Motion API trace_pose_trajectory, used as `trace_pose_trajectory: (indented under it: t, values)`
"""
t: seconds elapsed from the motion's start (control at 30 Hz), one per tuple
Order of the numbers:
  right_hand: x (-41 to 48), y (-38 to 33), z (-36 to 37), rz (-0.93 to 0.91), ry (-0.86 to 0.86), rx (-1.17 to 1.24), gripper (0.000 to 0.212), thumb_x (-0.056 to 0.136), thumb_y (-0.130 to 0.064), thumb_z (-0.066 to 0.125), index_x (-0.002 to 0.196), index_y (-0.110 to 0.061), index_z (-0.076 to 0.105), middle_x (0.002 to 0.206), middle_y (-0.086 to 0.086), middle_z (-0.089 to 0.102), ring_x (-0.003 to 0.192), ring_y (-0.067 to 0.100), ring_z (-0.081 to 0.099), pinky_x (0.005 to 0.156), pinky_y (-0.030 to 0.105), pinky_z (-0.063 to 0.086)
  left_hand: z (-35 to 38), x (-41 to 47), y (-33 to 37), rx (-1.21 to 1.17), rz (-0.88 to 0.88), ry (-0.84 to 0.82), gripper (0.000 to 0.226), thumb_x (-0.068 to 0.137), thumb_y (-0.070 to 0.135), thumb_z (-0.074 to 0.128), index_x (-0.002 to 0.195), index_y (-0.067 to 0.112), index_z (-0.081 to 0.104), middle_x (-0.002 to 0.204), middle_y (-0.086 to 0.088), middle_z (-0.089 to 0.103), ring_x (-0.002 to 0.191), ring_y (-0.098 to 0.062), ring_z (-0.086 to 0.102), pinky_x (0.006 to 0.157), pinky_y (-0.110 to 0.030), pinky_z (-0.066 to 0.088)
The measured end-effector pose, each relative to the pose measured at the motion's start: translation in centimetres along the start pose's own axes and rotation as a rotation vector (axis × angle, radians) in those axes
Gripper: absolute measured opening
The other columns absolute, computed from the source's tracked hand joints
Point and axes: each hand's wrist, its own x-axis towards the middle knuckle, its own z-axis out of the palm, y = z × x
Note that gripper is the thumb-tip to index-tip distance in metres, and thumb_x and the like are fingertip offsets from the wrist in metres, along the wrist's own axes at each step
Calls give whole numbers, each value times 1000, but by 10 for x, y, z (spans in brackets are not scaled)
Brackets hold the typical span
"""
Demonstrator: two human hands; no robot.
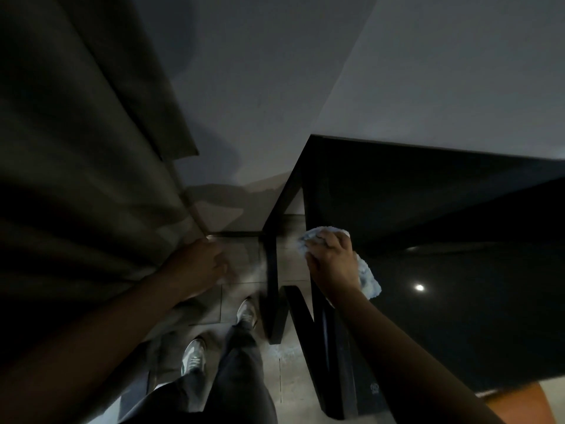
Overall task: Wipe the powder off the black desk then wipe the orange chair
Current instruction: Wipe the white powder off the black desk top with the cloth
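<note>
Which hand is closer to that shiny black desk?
Right. The right hand grips a fluffy pale blue cloth at the shiny black desk edge; the left hand is apart from it, beside the dark curtain.

Dim indoor room, domestic or small-office in character: a heavy curtain (pixel 76 148) hangs at left down to a tiled floor (pixel 290 381), plain painted walls (pixel 244 87) meet in a corner, a glossy black desk (pixel 458 316) stands against them, reflecting a round light (pixel 420 287); orange chair (pixel 516 403) at lower right
</note>
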Motion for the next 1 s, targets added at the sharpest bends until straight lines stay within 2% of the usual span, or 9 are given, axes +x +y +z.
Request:
trace_pose_trajectory:
  t: [0.1,0.2,0.23,0.33,0.4,0.63,0.8,0.93,1.0]
  values:
    - [-16,-1,3,13,11,18,28,92,-34,52,117,-27,63,131,-1,53,121,27,43,89,44,49,1,-10,-3,14,5,-26,46,91,39,52,122,6,59,125,-15,58,111,-30,57,92,-36,47]
    - [-33,-3,5,30,20,26,28,92,-34,54,118,-26,63,131,-1,53,121,28,44,87,44,50,4,-20,-8,-2,57,-19,89,64,64,27,114,0,63,116,-21,61,107,-33,58,90,-38,48]
    - [-39,-3,5,33,28,26,28,92,-33,54,117,-26,63,130,0,54,120,29,44,86,44,50,6,-22,-11,-2,58,-18,92,61,65,26,114,0,63,117,-21,60,108,-33,58,90,-39,48]
    - [-56,-5,6,46,30,31,28,92,-33,57,119,-27,62,131,1,53,121,29,44,87,42,50,9,-27,-13,23,34,-48,56,83,45,53,120,4,61,126,-17,57,116,-32,55,94,-39,46]
    - [-67,-6,7,60,14,28,31,93,-35,57,122,-28,61,134,0,51,124,28,42,91,40,48,12,-31,-11,45,51,-29,39,89,33,58,119,8,61,125,-14,58,115,-30,55,92,-36,47]
    - [-122,-10,16,92,-16,-25,39,93,-41,41,124,-29,61,136,-1,49,123,26,41,95,39,46,30,-53,-10,118,128,-50,38,94,34,53,124,11,58,128,-9,56,115,-25,53,89,-29,44]
    - [-160,-12,21,113,-23,-67,31,92,-35,53,120,-27,63,131,2,53,120,26,47,96,37,43,39,-66,-7,122,120,-90,38,94,33,53,126,11,57,129,-11,54,115,-28,54,91,-31,45]
    - [-194,-12,30,128,-123,-111,44,91,-45,36,128,-30,53,139,0,46,128,22,42,105,36,34,47,-77,-2,144,116,-94,38,94,34,55,124,11,57,127,-8,57,113,-26,56,91,-32,46]
    - [-210,-14,31,130,-122,-117,44,90,-45,35,128,-31,54,138,-1,47,126,22,43,104,36,37,53,-82,0,156,107,-104,38,94,35,54,124,12,57,127,-8,57,113,-25,56,90,-30,46]
